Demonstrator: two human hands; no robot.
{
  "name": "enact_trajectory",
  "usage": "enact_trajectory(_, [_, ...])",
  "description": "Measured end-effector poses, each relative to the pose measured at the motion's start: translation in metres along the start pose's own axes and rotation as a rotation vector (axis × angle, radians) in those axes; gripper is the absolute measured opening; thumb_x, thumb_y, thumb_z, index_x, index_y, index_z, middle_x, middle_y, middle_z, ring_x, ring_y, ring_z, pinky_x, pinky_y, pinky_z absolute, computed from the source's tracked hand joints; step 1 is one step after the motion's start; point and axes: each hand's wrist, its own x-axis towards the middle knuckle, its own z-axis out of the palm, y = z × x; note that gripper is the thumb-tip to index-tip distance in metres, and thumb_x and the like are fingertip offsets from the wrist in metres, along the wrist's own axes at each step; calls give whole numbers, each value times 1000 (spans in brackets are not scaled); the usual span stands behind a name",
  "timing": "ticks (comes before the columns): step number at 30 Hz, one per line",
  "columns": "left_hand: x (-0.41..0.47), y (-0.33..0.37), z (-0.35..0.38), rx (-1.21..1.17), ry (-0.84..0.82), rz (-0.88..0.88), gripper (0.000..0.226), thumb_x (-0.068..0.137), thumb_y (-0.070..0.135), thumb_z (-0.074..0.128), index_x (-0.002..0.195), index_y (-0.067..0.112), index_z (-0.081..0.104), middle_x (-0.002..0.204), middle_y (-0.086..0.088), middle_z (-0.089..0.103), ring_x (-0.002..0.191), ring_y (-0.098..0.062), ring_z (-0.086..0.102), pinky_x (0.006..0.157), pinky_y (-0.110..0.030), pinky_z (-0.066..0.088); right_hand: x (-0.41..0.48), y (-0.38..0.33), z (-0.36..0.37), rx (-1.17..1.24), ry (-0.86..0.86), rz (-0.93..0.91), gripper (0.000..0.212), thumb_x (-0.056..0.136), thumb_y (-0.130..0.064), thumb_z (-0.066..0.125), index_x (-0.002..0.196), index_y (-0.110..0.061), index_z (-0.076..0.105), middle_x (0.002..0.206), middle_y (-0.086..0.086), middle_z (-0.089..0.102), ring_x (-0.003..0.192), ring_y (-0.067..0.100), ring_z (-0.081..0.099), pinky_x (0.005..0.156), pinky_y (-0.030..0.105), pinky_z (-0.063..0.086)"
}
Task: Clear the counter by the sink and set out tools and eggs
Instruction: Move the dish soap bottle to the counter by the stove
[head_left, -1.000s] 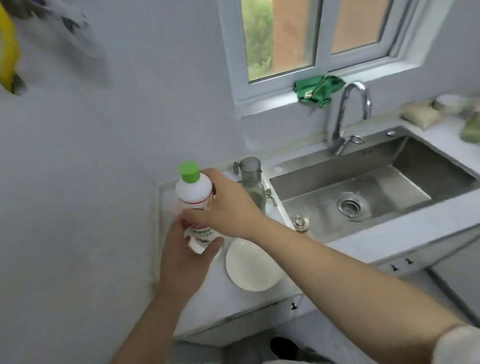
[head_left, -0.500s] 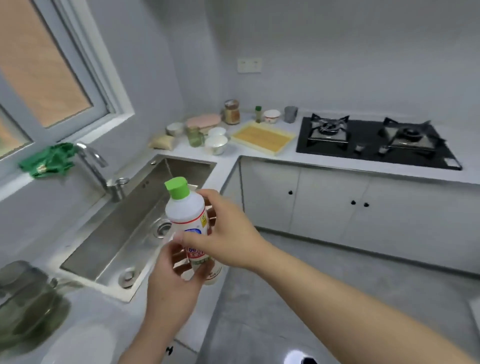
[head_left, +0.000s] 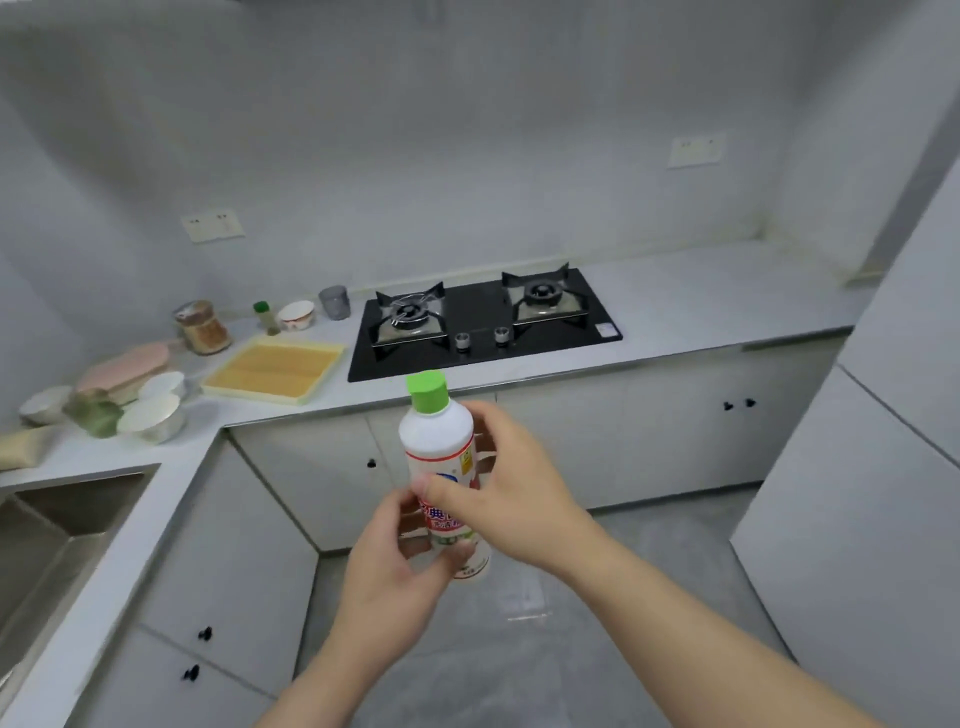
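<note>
Bottle (head_left: 439, 441) is off the counter (head_left: 701, 301), held in mid-air over the floor, in front of the cabinet doors below the hob (head_left: 483, 322). Left hand (head_left: 395, 582) wraps the lower body from below, fingers curled round it. Right hand (head_left: 519, 499) grasps the middle from the right side, thumb across the label. Both hands are therefore closed on the bottle, and neither is free. Risk, as we judge it: if one hand lets go before the other has a firm hold, the smooth plastic may slip and drop to the floor. We cannot tell whether the green cap (head_left: 426, 392) is fully tight, so a leak on tipping is possible. A set-down at the counter corner by the sink (head_left: 52, 530) looks risky, since the bowls (head_left: 153, 415) there stand close together and could be knocked. Orientation: bottle near upright, cap uppermost, base lowest. Long axis runs almost vertical, with the cap end leaning slightly left of the base. Label faces us.
</note>
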Motion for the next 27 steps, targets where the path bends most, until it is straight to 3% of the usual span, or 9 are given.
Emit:
enact_trajectory(5, [48, 43, 105, -3, -168, 65, 56, 74, 20, 86, 120, 34, 57, 109, 20, 70, 104, -3, 67, 90, -32, 56, 15, 45, -113, -50, 146, 75, 58, 67, -47, 81, 117, -40, 54, 113, -18, 64, 101, -3, 62, 85, 24, 54])
enact_trajectory(10, [100, 71, 185, -8, -307, 111, 54, 77, 18, 84, 119, 36, 55, 109, 25, 68, 106, 0, 64, 90, -32, 57, 38, 86, -190, -60, 263, 121, 53, 69, -42, 83, 114, -40, 55, 109, -18, 66, 99, -4, 62, 79, 16, 53])
enact_trajectory(18, [215, 112, 299, -45, -478, 205, 55, 76, 20, 85, 122, 33, 57, 114, 24, 67, 112, 1, 61, 92, -35, 56, 104, 154, -299, -149, 455, 166, 57, 69, -46, 81, 117, -39, 52, 113, -19, 62, 103, -1, 61, 87, 30, 56])
enact_trajectory(22, [286, 137, 358, -121, -532, 244, 56, 75, 7, 84, 121, 27, 59, 112, 16, 70, 106, -9, 68, 78, -22, 57, 154, 183, -353, -235, 550, 183, 59, 67, -49, 79, 117, -38, 51, 114, -19, 58, 102, -1, 59, 87, 28, 55])
enact_trajectory(27, [379, 175, 428, -110, -617, 341, 53, 76, 6, 82, 118, 30, 60, 107, 23, 69, 104, 6, 64, 78, -18, 56, 221, 219, -422, -258, 670, 230, 61, 66, -52, 78, 119, -38, 51, 115, -18, 56, 105, 1, 58, 89, 32, 54])
